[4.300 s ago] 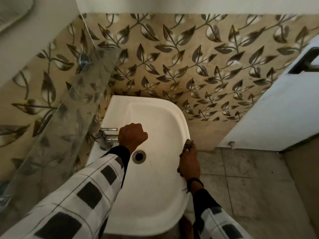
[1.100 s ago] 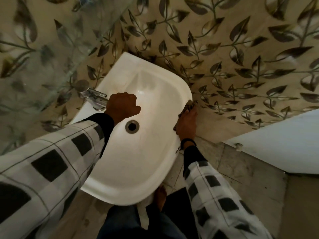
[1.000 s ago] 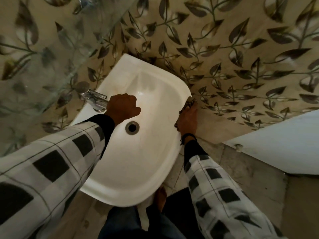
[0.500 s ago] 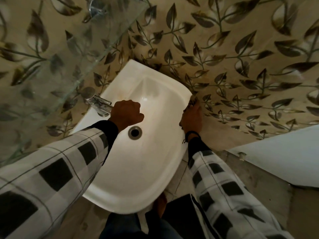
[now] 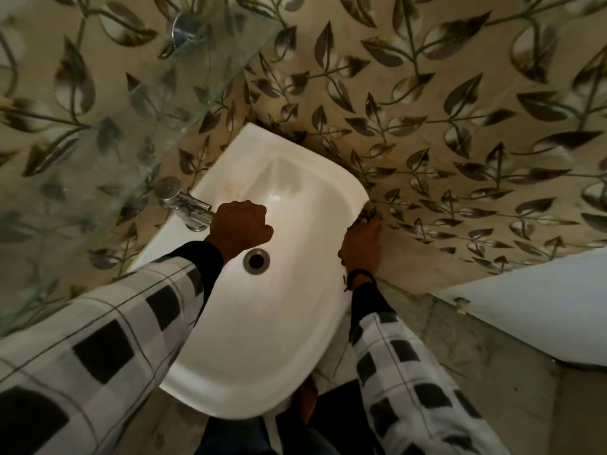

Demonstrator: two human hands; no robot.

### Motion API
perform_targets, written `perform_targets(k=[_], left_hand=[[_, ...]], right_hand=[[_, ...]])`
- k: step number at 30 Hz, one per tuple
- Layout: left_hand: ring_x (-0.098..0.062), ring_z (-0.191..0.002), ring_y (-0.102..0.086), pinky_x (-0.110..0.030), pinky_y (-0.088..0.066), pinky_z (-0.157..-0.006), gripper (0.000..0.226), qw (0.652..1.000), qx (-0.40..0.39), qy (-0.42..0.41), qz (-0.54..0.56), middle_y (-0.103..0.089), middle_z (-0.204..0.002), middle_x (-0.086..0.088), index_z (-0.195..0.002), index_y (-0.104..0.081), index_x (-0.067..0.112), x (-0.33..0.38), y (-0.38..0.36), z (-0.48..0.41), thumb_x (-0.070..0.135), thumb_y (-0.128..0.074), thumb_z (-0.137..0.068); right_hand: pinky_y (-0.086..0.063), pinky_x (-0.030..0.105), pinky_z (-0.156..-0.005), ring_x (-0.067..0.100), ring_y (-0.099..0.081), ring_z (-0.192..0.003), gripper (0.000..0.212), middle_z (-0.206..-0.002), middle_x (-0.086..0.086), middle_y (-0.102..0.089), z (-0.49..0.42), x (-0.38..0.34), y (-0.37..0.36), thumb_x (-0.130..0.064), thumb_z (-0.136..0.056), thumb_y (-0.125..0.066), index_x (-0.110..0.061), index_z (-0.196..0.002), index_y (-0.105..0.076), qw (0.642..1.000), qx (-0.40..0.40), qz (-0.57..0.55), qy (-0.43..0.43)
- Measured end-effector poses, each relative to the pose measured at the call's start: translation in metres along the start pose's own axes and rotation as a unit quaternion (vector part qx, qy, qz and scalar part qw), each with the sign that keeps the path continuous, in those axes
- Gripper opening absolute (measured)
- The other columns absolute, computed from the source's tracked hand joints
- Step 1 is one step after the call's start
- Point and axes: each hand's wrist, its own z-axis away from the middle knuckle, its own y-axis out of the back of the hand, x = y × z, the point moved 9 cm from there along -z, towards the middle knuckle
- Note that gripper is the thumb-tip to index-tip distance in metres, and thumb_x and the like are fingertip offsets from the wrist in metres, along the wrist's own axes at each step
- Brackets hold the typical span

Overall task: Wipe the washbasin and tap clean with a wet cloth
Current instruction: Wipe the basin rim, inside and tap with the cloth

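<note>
The white washbasin (image 5: 262,339) is fixed to the leaf-patterned wall, with its drain (image 5: 256,261) in the middle. A chrome tap (image 5: 189,208) stands on its left rim. My left hand (image 5: 241,226) is a fist at the tip of the spout, fingers curled down round it, above the bowl. My right hand (image 5: 361,247) lies on the basin's right rim near the wall. It presses a dark cloth (image 5: 367,215), which sticks out beyond the fingertips. Most of the cloth is hidden under the hand.
A glass shelf (image 5: 138,103) juts out over the tap at the left. A white door (image 5: 538,316) stands at the right, above the tiled floor (image 5: 460,372). My legs and a bare foot (image 5: 305,402) are below the basin's front edge.
My right hand has slid the cloth a little along the right rim toward the wall. My left hand has stayed at the tap. The view has tilted down.
</note>
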Motion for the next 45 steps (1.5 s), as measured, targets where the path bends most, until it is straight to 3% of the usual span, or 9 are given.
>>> perform_targets(k=[6, 11, 16, 31, 35, 38, 40, 42, 45], left_hand=[[-0.031, -0.070, -0.063, -0.029, -0.030, -0.066, 0.038, 1.000, 0.014, 0.003, 0.017, -0.064, -0.073, -0.006, -0.078, -0.064, 0.015, 0.001, 0.006, 0.002, 0.045, -0.043, -0.069], [-0.029, -0.072, -0.064, -0.027, -0.030, -0.065, 0.036, 1.000, 0.004, -0.004, 0.010, -0.067, -0.078, -0.004, -0.084, -0.066, 0.015, 0.002, 0.007, 0.001, 0.044, -0.047, -0.076], [-0.028, -0.075, -0.064, -0.027, -0.031, -0.067, 0.027, 1.000, -0.009, 0.005, 0.003, -0.066, -0.080, -0.004, -0.086, -0.066, 0.015, 0.001, 0.004, 0.001, 0.040, -0.059, -0.080], [-0.027, -0.071, -0.059, -0.028, -0.029, -0.066, 0.033, 1.000, -0.022, -0.004, 0.010, -0.065, -0.080, -0.005, -0.087, -0.064, 0.015, 0.003, 0.009, 0.002, 0.046, -0.054, -0.081], [-0.026, -0.070, -0.055, -0.027, -0.027, -0.067, 0.041, 1.000, -0.004, -0.003, 0.021, -0.065, -0.081, -0.005, -0.086, -0.064, 0.014, 0.004, 0.011, 0.005, 0.046, -0.041, -0.074], [-0.029, -0.081, -0.063, -0.027, -0.029, -0.069, 0.044, 1.000, -0.012, 0.000, 0.026, -0.067, -0.086, -0.006, -0.090, -0.064, 0.013, 0.003, 0.011, 0.005, 0.045, -0.039, -0.074], [-0.028, -0.084, -0.064, -0.027, -0.030, -0.070, 0.041, 0.999, -0.028, -0.001, 0.020, -0.067, -0.087, -0.005, -0.093, -0.064, 0.014, 0.004, 0.010, 0.005, 0.045, -0.043, -0.078], [-0.029, -0.084, -0.064, -0.028, -0.031, -0.070, 0.032, 0.999, -0.040, 0.001, 0.009, -0.067, -0.088, -0.006, -0.094, -0.064, 0.013, 0.004, 0.009, 0.003, 0.041, -0.053, -0.084], [-0.027, -0.080, -0.061, -0.027, -0.030, -0.070, 0.026, 0.999, -0.042, 0.016, 0.002, -0.067, -0.089, -0.006, -0.094, -0.065, 0.013, 0.003, 0.010, 0.004, 0.037, -0.058, -0.085]], right_hand=[[-0.037, 0.044, -0.112, 0.038, -0.050, -0.129, 0.067, -0.128, 0.017, -0.061, 0.008, -0.025, 0.010, 0.010, -0.095, 0.000, -0.002, -0.130, -0.055, 0.962, 0.078, 0.202, 0.164], [-0.037, -0.007, -0.066, 0.058, -0.032, -0.126, 0.042, -0.142, 0.044, -0.030, 0.037, 0.009, -0.010, -0.001, -0.107, -0.019, 0.012, -0.146, -0.022, 0.990, 0.010, -0.138, -0.019], [-0.032, 0.048, -0.108, 0.039, -0.045, -0.126, 0.041, -0.142, 0.029, -0.041, -0.008, -0.001, 0.005, -0.002, -0.104, -0.015, 0.010, -0.138, -0.037, 0.996, 0.018, -0.085, -0.010], [-0.026, 0.055, -0.111, 0.052, -0.034, -0.130, 0.044, -0.145, 0.037, -0.032, -0.025, -0.031, 0.020, 0.001, -0.105, -0.026, 0.008, -0.148, -0.022, 0.983, -0.036, -0.172, 0.052], [-0.043, 0.020, -0.104, 0.037, -0.049, -0.128, 0.042, -0.132, 0.030, -0.055, 0.029, 0.007, 0.004, -0.008, -0.107, -0.023, 0.001, -0.137, -0.050, 0.967, 0.033, -0.250, -0.026], [-0.009, 0.043, -0.123, 0.041, -0.029, -0.142, 0.049, -0.147, 0.033, -0.036, 0.027, 0.009, -0.002, -0.002, -0.103, -0.006, 0.008, -0.143, -0.034, 0.998, 0.040, -0.047, 0.007], [-0.023, 0.038, -0.120, 0.046, -0.037, -0.134, 0.048, -0.140, 0.035, -0.041, 0.006, 0.000, 0.003, 0.009, -0.099, -0.008, 0.011, -0.139, -0.035, 0.995, 0.008, -0.102, 0.012], [-0.040, -0.003, -0.085, 0.051, -0.047, -0.107, 0.046, -0.130, 0.050, -0.033, -0.009, -0.020, 0.001, 0.021, -0.096, -0.004, 0.024, -0.137, -0.026, 0.974, -0.051, -0.217, 0.032], [-0.039, -0.004, -0.080, 0.062, -0.042, -0.112, 0.037, -0.130, 0.053, -0.029, -0.047, -0.046, 0.009, 0.020, -0.098, -0.016, 0.029, -0.132, -0.026, 0.984, -0.054, -0.144, 0.089]])
